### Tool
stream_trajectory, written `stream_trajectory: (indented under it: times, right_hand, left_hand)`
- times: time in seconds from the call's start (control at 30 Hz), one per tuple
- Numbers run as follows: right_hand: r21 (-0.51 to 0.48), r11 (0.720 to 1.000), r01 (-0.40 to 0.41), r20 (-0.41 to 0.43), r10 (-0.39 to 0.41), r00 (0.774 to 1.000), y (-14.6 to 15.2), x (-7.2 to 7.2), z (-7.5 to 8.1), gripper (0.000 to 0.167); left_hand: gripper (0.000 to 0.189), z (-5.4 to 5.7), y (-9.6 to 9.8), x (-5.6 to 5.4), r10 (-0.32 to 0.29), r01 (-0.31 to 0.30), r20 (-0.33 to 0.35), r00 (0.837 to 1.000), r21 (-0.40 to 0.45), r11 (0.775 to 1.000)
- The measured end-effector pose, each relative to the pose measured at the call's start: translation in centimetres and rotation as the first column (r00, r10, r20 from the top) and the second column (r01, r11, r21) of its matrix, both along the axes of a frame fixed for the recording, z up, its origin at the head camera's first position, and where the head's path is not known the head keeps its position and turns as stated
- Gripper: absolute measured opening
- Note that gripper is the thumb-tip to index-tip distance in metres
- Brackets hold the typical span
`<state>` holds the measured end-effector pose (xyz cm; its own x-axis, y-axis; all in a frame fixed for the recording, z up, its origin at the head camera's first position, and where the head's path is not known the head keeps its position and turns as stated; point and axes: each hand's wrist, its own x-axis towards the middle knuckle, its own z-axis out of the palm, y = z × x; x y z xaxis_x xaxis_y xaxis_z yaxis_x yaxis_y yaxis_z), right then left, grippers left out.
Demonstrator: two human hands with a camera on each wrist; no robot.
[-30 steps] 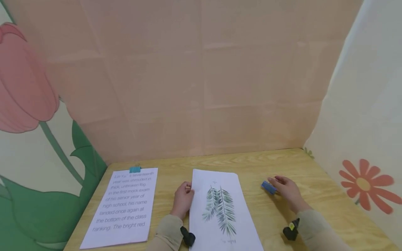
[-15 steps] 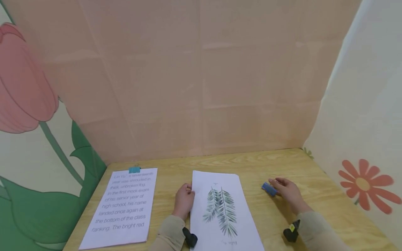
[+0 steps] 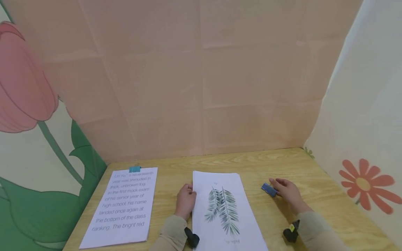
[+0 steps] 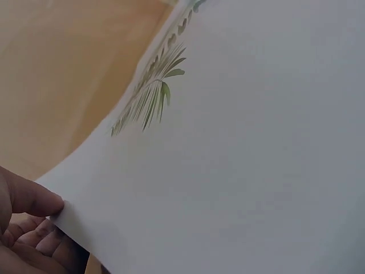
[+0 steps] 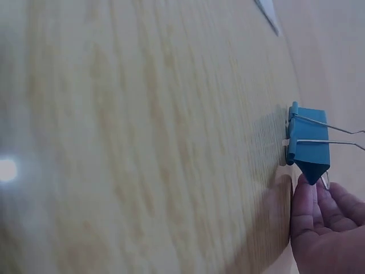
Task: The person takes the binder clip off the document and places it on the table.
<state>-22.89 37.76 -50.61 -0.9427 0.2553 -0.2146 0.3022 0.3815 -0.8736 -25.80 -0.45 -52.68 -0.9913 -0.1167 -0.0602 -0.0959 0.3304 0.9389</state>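
Note:
White sheets of paper (image 3: 204, 209) with a printed green palm-leaf picture lie in front of me in the head view. My left hand (image 3: 185, 200) pinches their left edge; in the left wrist view the thumb (image 4: 40, 200) lies on top and the curled fingers are underneath. To the right, my right hand (image 3: 289, 191) holds a blue binder clip (image 3: 269, 189) by its end with the fingertips, just over the table. The right wrist view shows the clip (image 5: 311, 137) with its silver wire handles, next to the fingers (image 5: 319, 211). The palm and thumb are partly hidden there.
At the left lies a stack of printed text sheets (image 3: 122, 209), held at its top by a teal binder clip (image 3: 134, 169). The wooden table (image 3: 251, 164) meets a pink-brown covered wall (image 3: 201, 87) at the back. A flower-painted wall (image 3: 361, 122) borders the right.
My left hand and the palm-leaf sheets have shifted slightly right and toward me. The right hand has stayed nearly in place with the binder clip, which has turned a little.

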Motion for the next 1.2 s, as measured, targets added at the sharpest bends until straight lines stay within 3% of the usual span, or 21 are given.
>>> stream_trajectory:
  times: [0.4,0.67,1.0,1.2]
  right_hand:
    - [-0.014,1.000,-0.008,-0.004,0.008,1.000,0.3,-0.1,0.0,0.087]
    - [-0.025,0.999,-0.023,0.024,0.024,0.999,0.5,-0.2,0.1,0.101]
    - [-0.003,1.000,-0.014,0.071,0.014,0.997,0.5,-0.1,-0.2,0.108]
    - [-0.004,1.000,-0.020,0.070,0.020,0.997,0.5,-0.1,0.0,0.110]
  left_hand:
    - [0.020,0.3,-0.5,-0.3,-0.036,0.033,0.058,0.998,0.053,0.998]
    - [0.029,0.8,-0.7,-0.3,-0.035,0.031,0.054,0.998,0.069,0.997]
    - [0.037,0.8,-0.8,0.0,-0.028,0.020,0.096,0.995,0.087,0.996]
    - [0.036,1.1,-1.0,0.1,-0.023,0.016,0.076,0.997,0.090,0.996]
